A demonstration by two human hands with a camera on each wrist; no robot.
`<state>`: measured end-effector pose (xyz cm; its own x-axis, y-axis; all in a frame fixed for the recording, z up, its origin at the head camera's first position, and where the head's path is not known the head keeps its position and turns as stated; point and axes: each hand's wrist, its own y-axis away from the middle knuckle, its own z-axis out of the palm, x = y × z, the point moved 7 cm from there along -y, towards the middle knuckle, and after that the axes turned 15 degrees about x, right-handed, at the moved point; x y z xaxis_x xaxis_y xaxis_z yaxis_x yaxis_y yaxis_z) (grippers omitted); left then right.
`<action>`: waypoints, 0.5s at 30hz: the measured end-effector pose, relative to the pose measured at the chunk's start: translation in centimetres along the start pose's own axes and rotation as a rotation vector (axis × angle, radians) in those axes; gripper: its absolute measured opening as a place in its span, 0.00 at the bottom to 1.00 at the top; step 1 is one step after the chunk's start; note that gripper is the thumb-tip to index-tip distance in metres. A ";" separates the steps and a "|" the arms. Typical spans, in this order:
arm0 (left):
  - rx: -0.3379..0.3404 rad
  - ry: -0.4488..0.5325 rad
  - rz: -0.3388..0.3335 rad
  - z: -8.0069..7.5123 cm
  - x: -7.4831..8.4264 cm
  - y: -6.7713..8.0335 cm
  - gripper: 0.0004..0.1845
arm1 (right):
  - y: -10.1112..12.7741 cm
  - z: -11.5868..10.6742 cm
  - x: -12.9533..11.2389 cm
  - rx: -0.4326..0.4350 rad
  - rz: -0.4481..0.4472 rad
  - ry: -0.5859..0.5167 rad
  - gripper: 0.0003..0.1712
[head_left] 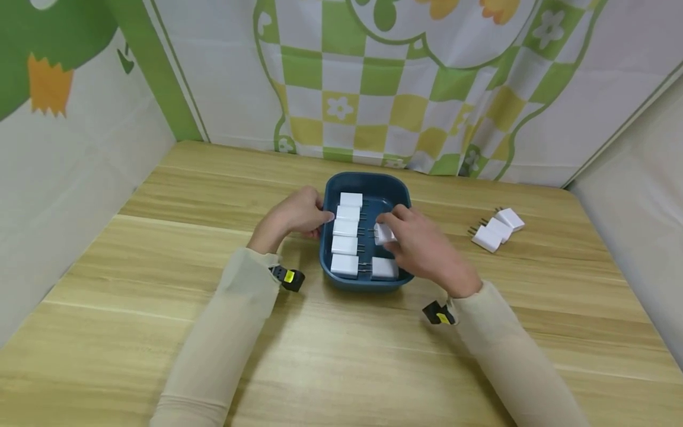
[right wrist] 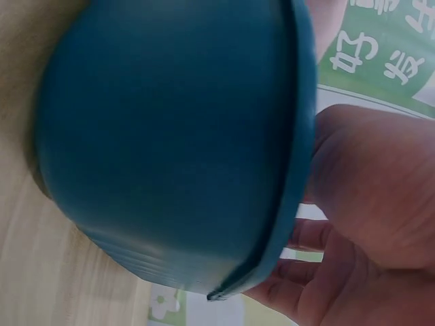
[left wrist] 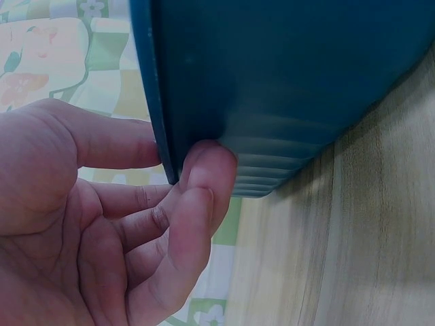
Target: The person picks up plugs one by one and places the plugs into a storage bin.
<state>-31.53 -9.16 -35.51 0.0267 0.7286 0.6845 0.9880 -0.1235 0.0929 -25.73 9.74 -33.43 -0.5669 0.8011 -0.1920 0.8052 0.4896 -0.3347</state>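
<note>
A dark blue plastic bin stands on the table, and its outer wall fills much of both wrist views. My left hand pinches the bin's left rim, thumb over the edge and fingers against the outer wall. Over the bin's right half, my right hand holds a white charger plug, prongs pointing left. Several white charger plugs line the bin's left side, prongs facing right. Another plug lies at the front right corner. In the right wrist view, the bin wall hides my right fingertips and the held plug.
Three white charger plugs lie in a slanting row on the wooden table, right of the bin. A patterned cloth hangs behind the table, with pale side walls left and right. Both wrists carry small black cameras.
</note>
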 end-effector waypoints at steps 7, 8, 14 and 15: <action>-0.002 -0.009 -0.016 0.0 0.0 0.0 0.12 | 0.0 0.7 -0.1 -0.040 -0.021 0.047 0.25; -0.002 -0.010 -0.019 0.0 0.0 0.0 0.12 | 0.0 0.9 -0.2 -0.047 -0.025 0.055 0.25; -0.006 -0.010 -0.023 0.0 0.1 0.0 0.12 | -0.1 1.6 -0.3 -0.075 -0.054 0.088 0.24; -0.007 -0.008 -0.023 0.0 0.1 0.0 0.12 | -0.1 1.7 -0.3 -0.078 -0.056 0.093 0.24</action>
<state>-31.48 -9.08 -35.40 0.0056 0.7366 0.6763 0.9873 -0.1113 0.1130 -25.96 8.85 -34.88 -0.5957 0.7984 -0.0876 0.7859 0.5569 -0.2687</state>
